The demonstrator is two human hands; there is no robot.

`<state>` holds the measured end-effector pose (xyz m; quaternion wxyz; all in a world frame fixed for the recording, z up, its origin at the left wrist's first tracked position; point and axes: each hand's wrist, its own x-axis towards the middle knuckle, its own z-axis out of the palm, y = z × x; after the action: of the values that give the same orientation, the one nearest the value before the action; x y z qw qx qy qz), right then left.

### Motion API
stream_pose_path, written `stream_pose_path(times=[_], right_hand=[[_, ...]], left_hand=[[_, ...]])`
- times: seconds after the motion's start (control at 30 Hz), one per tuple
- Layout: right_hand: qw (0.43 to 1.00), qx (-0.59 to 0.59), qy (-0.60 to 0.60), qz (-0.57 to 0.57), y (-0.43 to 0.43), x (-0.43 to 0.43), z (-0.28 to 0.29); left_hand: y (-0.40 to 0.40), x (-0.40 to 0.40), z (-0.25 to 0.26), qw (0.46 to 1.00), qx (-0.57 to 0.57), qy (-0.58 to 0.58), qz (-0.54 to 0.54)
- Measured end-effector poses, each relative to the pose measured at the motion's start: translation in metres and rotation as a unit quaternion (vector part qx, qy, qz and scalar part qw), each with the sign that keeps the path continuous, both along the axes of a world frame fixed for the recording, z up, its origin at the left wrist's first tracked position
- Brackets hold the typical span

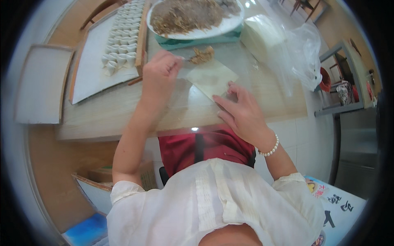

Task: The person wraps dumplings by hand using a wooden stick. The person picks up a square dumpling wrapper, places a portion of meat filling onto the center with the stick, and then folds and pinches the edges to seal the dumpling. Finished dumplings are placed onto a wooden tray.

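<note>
My left hand (161, 69) is closed around the thin handle of a utensil. Its far end carries a clump of brown shredded filling (202, 55). That clump is just above the far edge of a pale square dough wrapper (212, 77), which lies on the table before me. My right hand (243, 110) wears a beaded bracelet. Its fingers are spread, with fingertips touching the wrapper's near right edges. Beyond the wrapper, a large white oval platter (197, 33) holds a heap of brown filling (190, 15). The utensil's tip is hidden under the clump.
At the left, a wood-edged tray (89, 73) holds rows of folded dumplings (123, 37). Another pale tray (43, 86) sits beyond it at the table's left end. A green support (197, 43) is under the platter. To its right are stacked wrappers (261, 38) and a clear plastic bag (303, 55).
</note>
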<state>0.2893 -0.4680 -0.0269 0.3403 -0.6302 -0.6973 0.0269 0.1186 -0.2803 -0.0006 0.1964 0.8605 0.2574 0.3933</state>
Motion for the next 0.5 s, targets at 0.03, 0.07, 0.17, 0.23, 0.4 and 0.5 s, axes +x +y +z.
stream_pose_path(times=[0.03, 0.07, 0.17, 0.23, 0.4, 0.5], right_hand=[[1.0, 0.0, -0.002, 0.0, -0.002, -0.001, -0.001], [1.0, 0.0, -0.003, 0.001, -0.002, -0.001, -0.002], [1.0, 0.01, -0.021, 0.001, -0.006, -0.004, -0.005], [0.999, 0.021, -0.033, -0.006, -0.006, -0.004, -0.006], [0.999, 0.025, -0.039, -0.017, -0.006, -0.004, -0.008], [0.999, 0.019, -0.043, -0.02, -0.005, -0.005, -0.007]], left_hand=[[-0.01, 0.004, -0.009, 0.999, 0.039, 0.025, -0.009], [-0.02, 0.008, -0.02, 0.996, 0.077, 0.05, -0.018], [-0.042, 0.008, -0.031, 0.99, 0.101, 0.098, -0.006], [-0.042, 0.006, -0.029, 0.992, 0.072, 0.1, 0.005], [-0.04, 0.002, -0.007, 0.998, 0.013, 0.06, 0.008], [-0.037, 0.013, -0.011, 0.996, 0.054, 0.077, 0.002]])
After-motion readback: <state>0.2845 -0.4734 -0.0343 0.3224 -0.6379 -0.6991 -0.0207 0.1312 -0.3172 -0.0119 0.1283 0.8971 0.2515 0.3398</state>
